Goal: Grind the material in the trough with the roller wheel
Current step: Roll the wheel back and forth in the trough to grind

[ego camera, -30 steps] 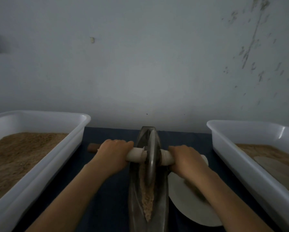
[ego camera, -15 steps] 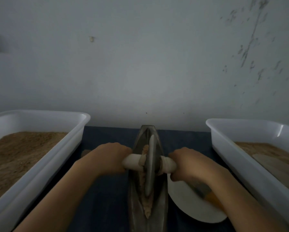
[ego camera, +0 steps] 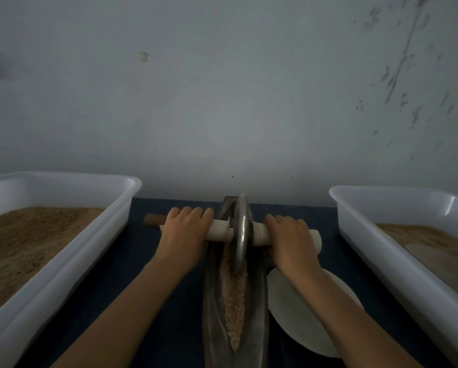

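A dark metal boat-shaped trough runs away from me down the middle of the dark blue table. Tan, coarse ground material lies along its groove. The metal roller wheel stands upright in the far half of the trough, on a pale wrapped axle that crosses it. My left hand grips the axle left of the wheel, and my right hand grips it on the right side. The axle's brown wooden end sticks out beyond my left hand.
A white plastic tub with brown granular material stands at the left. Another white tub at the right holds similar material and a pale flat piece. A white round plate lies right of the trough. A grey wall rises close behind.
The wheel rolled toward me half a second ago and has now rolled away to the trough's far end, both hands travelling with the axle. More of the material lies uncovered.
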`<state>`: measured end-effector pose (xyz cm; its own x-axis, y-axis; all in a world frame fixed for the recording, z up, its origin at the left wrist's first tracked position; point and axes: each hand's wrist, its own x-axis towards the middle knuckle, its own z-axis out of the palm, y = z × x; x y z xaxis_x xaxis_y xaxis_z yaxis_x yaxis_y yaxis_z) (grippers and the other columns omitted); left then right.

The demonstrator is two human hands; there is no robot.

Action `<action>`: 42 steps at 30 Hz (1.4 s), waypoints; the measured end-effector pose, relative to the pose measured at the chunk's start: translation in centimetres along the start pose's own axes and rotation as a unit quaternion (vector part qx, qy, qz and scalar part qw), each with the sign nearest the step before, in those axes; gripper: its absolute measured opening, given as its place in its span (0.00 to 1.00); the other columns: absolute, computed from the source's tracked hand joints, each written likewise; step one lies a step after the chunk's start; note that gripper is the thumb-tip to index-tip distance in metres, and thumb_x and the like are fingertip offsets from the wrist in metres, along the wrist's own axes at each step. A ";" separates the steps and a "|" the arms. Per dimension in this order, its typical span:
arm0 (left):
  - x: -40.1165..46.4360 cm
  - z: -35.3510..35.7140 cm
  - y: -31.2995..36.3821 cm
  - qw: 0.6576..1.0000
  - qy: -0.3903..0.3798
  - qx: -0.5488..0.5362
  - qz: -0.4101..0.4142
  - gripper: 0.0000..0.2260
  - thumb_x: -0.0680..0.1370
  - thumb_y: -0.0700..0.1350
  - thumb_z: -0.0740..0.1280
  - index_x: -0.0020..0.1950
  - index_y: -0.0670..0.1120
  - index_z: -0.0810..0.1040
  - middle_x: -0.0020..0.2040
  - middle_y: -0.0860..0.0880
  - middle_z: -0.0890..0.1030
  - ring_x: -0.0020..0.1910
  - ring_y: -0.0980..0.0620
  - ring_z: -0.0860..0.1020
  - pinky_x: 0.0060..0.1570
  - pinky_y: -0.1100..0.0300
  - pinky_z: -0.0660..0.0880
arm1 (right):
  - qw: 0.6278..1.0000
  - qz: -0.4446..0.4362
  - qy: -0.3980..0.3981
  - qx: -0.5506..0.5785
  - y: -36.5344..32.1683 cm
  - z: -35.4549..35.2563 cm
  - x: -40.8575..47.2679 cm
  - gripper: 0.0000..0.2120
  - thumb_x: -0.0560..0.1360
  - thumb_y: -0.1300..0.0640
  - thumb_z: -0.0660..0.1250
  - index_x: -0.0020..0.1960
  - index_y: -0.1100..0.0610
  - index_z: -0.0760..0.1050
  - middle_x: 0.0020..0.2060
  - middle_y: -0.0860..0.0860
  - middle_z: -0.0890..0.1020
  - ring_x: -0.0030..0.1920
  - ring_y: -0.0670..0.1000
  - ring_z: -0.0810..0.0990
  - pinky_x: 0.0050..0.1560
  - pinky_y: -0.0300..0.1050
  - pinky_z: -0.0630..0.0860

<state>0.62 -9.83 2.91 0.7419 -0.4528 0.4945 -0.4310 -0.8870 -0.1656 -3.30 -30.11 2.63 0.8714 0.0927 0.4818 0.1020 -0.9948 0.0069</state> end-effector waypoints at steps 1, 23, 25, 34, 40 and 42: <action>0.0 -0.3 -0.1 1.000 -0.010 -0.001 0.002 0.14 0.73 0.49 0.66 0.57 0.52 0.68 0.54 0.53 0.75 0.53 0.52 0.74 0.49 0.59 0.62 | 1.000 -0.003 -0.013 -0.005 0.0 -0.3 0.0 0.07 0.75 0.53 0.64 0.50 0.51 0.69 0.50 0.48 0.77 0.51 0.51 0.74 0.48 0.44 0.61; -1.2 -4.9 -0.7 0.950 -0.293 -0.086 0.056 0.13 0.73 0.46 0.67 0.57 0.51 0.73 0.55 0.51 0.78 0.53 0.52 0.76 0.47 0.62 0.69 | 0.963 -0.054 -0.266 0.011 -1.0 -4.3 -0.6 0.06 0.70 0.53 0.67 0.46 0.53 0.75 0.40 0.49 0.77 0.41 0.52 0.77 0.33 0.40 0.65; -0.8 -3.9 -0.9 0.964 -0.249 -0.085 0.047 0.12 0.74 0.47 0.67 0.57 0.50 0.72 0.55 0.50 0.78 0.53 0.51 0.76 0.46 0.61 0.68 | 0.976 -0.041 -0.215 0.002 -0.9 -3.4 -0.2 0.08 0.71 0.52 0.68 0.49 0.52 0.75 0.45 0.50 0.79 0.45 0.52 0.78 0.37 0.42 0.66; 0.5 -0.1 -0.6 1.000 -0.023 0.004 0.016 0.14 0.75 0.50 0.64 0.58 0.51 0.67 0.55 0.52 0.75 0.54 0.52 0.73 0.51 0.59 0.63 | 1.000 -0.014 0.011 -0.014 -0.4 -0.1 0.4 0.06 0.74 0.54 0.64 0.48 0.51 0.68 0.48 0.48 0.78 0.49 0.51 0.75 0.44 0.44 0.59; 0.3 -1.0 -0.5 0.998 -0.062 -0.011 0.026 0.14 0.75 0.50 0.65 0.58 0.51 0.67 0.56 0.52 0.75 0.55 0.51 0.74 0.53 0.59 0.64 | 0.996 -0.007 -0.087 -0.008 -0.2 -0.9 0.1 0.07 0.74 0.55 0.65 0.50 0.53 0.69 0.50 0.50 0.78 0.51 0.52 0.76 0.44 0.42 0.61; 0.2 -1.9 -0.5 0.992 -0.120 -0.019 0.036 0.13 0.76 0.50 0.64 0.57 0.51 0.68 0.56 0.51 0.76 0.55 0.50 0.75 0.51 0.58 0.65 | 0.984 -0.003 -0.179 0.011 -0.2 -1.9 0.2 0.09 0.73 0.54 0.67 0.51 0.54 0.73 0.49 0.50 0.79 0.48 0.51 0.78 0.40 0.41 0.65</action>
<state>-0.03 -9.29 4.73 0.8074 -0.5271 0.2650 -0.5029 -0.8498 -0.1579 -4.10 -30.02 4.40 0.9835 0.1108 0.1429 0.1136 -0.9935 -0.0118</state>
